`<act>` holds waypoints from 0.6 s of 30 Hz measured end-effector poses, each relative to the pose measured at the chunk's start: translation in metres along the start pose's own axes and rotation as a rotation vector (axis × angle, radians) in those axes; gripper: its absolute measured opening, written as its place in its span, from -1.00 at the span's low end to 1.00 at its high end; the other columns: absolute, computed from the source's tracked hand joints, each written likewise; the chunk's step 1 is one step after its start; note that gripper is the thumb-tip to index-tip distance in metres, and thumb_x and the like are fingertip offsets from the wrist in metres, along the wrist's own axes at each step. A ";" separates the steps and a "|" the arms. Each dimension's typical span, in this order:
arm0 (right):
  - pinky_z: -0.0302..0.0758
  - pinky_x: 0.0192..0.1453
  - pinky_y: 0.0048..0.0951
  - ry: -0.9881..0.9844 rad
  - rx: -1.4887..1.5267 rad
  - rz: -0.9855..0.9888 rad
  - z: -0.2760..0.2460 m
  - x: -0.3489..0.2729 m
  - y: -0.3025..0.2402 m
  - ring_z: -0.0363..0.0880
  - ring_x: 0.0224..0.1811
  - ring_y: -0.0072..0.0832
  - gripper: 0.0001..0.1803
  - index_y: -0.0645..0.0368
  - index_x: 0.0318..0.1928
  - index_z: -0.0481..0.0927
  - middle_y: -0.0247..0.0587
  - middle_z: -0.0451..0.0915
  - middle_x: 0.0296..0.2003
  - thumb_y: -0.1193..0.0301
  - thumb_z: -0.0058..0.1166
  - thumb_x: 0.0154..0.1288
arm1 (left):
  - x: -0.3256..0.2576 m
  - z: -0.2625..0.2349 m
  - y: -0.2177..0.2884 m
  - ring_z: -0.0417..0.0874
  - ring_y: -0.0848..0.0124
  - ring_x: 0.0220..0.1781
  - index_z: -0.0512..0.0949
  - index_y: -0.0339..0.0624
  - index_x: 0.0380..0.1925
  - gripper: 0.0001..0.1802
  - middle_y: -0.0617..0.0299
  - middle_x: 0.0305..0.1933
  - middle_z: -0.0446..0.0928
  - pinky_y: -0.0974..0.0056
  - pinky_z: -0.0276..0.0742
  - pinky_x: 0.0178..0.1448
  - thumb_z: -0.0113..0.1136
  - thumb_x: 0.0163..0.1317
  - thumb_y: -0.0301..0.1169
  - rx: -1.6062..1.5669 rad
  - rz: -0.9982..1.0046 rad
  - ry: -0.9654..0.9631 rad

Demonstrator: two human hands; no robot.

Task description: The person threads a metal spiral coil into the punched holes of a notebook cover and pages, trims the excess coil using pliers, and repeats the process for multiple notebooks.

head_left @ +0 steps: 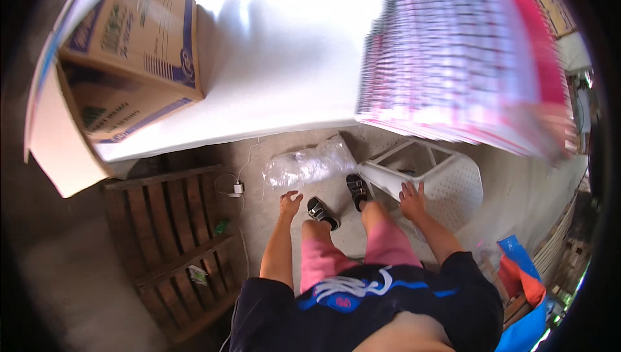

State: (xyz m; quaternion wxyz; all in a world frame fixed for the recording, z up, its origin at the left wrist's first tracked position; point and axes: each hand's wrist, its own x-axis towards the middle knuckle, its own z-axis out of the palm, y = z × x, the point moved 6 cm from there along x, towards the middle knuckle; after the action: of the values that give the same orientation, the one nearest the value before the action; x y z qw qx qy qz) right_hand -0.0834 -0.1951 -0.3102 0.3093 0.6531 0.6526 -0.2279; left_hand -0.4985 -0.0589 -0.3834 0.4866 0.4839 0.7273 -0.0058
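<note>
My left hand (290, 203) hangs in the air over the floor with nothing in it, its fingers loosely bent and apart. Close to it on the ground lies a clear plastic wrap bundle (310, 164). On the other side, my right hand (412, 202) has its fingers spread at the near edge of a white plastic chair (459, 187) with a perforated panel. Whether the fingertips touch the chair or only pass above it, I cannot tell.
A white-covered table (278, 87) spans the front, with a cardboard box (145, 35) at left and a blurred stack of spiral-bound books (446, 61) at right. A wooden pallet (174, 242), a white charger with cable (238, 188) and a blue-and-orange sack (530, 294) lie around me.
</note>
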 end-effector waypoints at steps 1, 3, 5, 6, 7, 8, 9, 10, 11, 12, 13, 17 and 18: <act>-0.48 0.38 0.33 -0.063 -0.082 0.031 0.007 0.016 -0.006 -0.21 0.49 -0.18 -0.45 0.11 0.25 0.32 -0.14 0.07 0.39 0.20 -0.13 0.27 | 0.010 0.007 -0.029 0.39 0.05 0.20 0.55 -0.03 -0.05 -0.46 -0.09 0.12 0.40 0.14 0.31 0.27 0.32 -0.03 -0.04 -0.030 -0.037 0.015; -0.30 0.36 0.37 -0.104 -0.173 0.081 0.033 0.045 0.001 -0.11 0.45 -0.07 -0.16 0.02 0.29 0.26 -0.12 0.05 0.38 -0.01 0.15 0.00 | 0.031 0.027 -0.086 0.33 0.04 0.24 0.55 -0.06 -0.05 -0.42 -0.08 0.18 0.35 0.14 0.25 0.31 0.37 -0.07 -0.04 -0.102 -0.113 0.039; -0.21 0.35 0.37 -0.271 -0.144 0.115 0.051 0.069 0.002 -0.09 0.43 -0.02 -0.04 -0.05 0.33 0.20 -0.14 0.03 0.39 -0.05 0.24 -0.11 | 0.057 0.040 -0.149 0.33 0.01 0.23 0.48 -0.15 0.02 -0.28 -0.09 0.19 0.33 0.13 0.23 0.33 0.41 -0.13 0.00 -0.089 -0.235 0.100; -0.17 0.34 0.37 -0.326 -0.166 0.122 0.056 0.077 -0.001 -0.08 0.43 0.01 0.00 -0.08 0.35 0.16 -0.15 0.02 0.39 -0.05 0.27 -0.14 | 0.071 0.049 -0.181 0.33 -0.01 0.23 0.45 -0.19 0.05 -0.21 -0.10 0.19 0.32 0.12 0.22 0.33 0.43 -0.16 0.02 -0.086 -0.304 0.124; -0.12 0.33 0.37 -0.381 -0.190 0.124 0.058 0.081 -0.002 -0.06 0.42 0.04 0.04 -0.11 0.36 0.12 -0.16 0.00 0.40 -0.04 0.30 -0.17 | 0.083 0.055 -0.210 0.29 -0.02 0.26 0.35 -0.22 0.13 -0.06 -0.12 0.23 0.28 0.10 0.18 0.36 0.44 -0.22 0.08 -0.159 -0.390 0.182; -0.08 0.32 0.37 -0.444 -0.211 0.133 0.061 0.087 -0.004 -0.05 0.41 0.07 0.09 -0.15 0.38 0.09 -0.18 -0.01 0.40 -0.04 0.33 -0.20 | 0.093 0.062 -0.239 0.25 -0.04 0.29 0.25 -0.26 0.21 0.10 -0.15 0.26 0.24 0.09 0.15 0.38 0.46 -0.28 0.15 -0.223 -0.478 0.232; -0.02 0.29 0.37 -0.403 -0.233 0.103 0.062 0.103 -0.006 -0.03 0.40 0.09 0.10 -0.17 0.38 0.08 -0.19 -0.01 0.40 -0.04 0.34 -0.21 | 0.104 0.071 -0.258 0.18 -0.04 0.33 0.14 -0.22 0.27 0.22 -0.17 0.30 0.16 0.05 0.10 0.40 0.46 -0.35 0.20 -0.282 -0.498 0.290; 0.03 0.26 0.38 -0.371 -0.244 0.081 0.065 0.116 -0.011 -0.02 0.39 0.11 0.11 -0.19 0.38 0.08 -0.20 0.00 0.39 -0.03 0.36 -0.23 | 0.114 0.076 -0.269 0.12 -0.05 0.37 0.02 -0.19 0.34 0.35 -0.20 0.34 0.09 0.02 0.06 0.42 0.47 -0.41 0.26 -0.329 -0.514 0.338; 0.09 0.23 0.39 -0.349 -0.258 0.067 0.068 0.124 -0.012 0.00 0.38 0.13 0.12 -0.21 0.38 0.08 -0.21 0.01 0.39 -0.03 0.38 -0.24 | 0.118 0.082 -0.270 0.04 -0.05 0.40 -0.06 -0.18 0.36 0.42 -0.18 0.38 0.02 -0.02 0.03 0.42 0.47 -0.44 0.28 -0.336 -0.571 0.312; 0.10 0.22 0.39 -0.330 -0.312 0.062 0.073 0.133 -0.016 0.02 0.37 0.12 0.12 -0.22 0.38 0.06 -0.22 0.00 0.40 -0.05 0.36 -0.24 | 0.122 0.085 -0.271 -0.04 -0.05 0.44 -0.15 -0.16 0.39 0.48 -0.16 0.41 -0.05 -0.07 0.00 0.43 0.46 -0.46 0.30 -0.323 -0.622 0.278; 0.12 0.21 0.39 -0.313 -0.356 0.055 0.079 0.145 -0.022 0.05 0.35 0.11 0.13 -0.23 0.39 0.04 -0.24 -0.02 0.40 -0.06 0.35 -0.23 | 0.128 0.087 -0.278 -0.09 -0.03 0.46 -0.19 -0.16 0.39 0.50 -0.15 0.42 -0.05 -0.09 -0.02 0.43 0.46 -0.46 0.30 -0.348 -0.611 0.277; 0.21 0.13 0.40 -0.326 -0.384 0.042 0.086 0.158 -0.038 0.09 0.33 0.13 0.13 -0.28 0.39 0.05 -0.27 -0.05 0.42 -0.03 0.37 -0.25 | 0.163 0.118 -0.324 0.11 0.10 0.39 -0.23 -0.21 0.39 0.44 -0.08 0.39 0.07 0.03 0.10 0.39 0.51 -0.35 0.15 -0.467 -0.367 0.283; 0.21 0.12 0.41 -0.389 -0.397 0.051 0.087 0.149 -0.034 0.10 0.32 0.13 0.07 -0.32 0.39 0.04 -0.28 -0.05 0.42 -0.01 0.33 -0.17 | 0.173 0.127 -0.315 0.20 0.14 0.34 -0.17 -0.25 0.38 0.37 -0.06 0.36 0.15 0.07 0.15 0.36 0.52 -0.28 0.08 -0.552 -0.257 0.273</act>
State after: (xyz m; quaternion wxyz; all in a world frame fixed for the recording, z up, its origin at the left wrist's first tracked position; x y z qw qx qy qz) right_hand -0.1012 -0.1511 -0.4795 0.5566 0.5399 0.5960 -0.2087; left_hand -0.6429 -0.1662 -0.7190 0.4929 0.2346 0.8149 0.1950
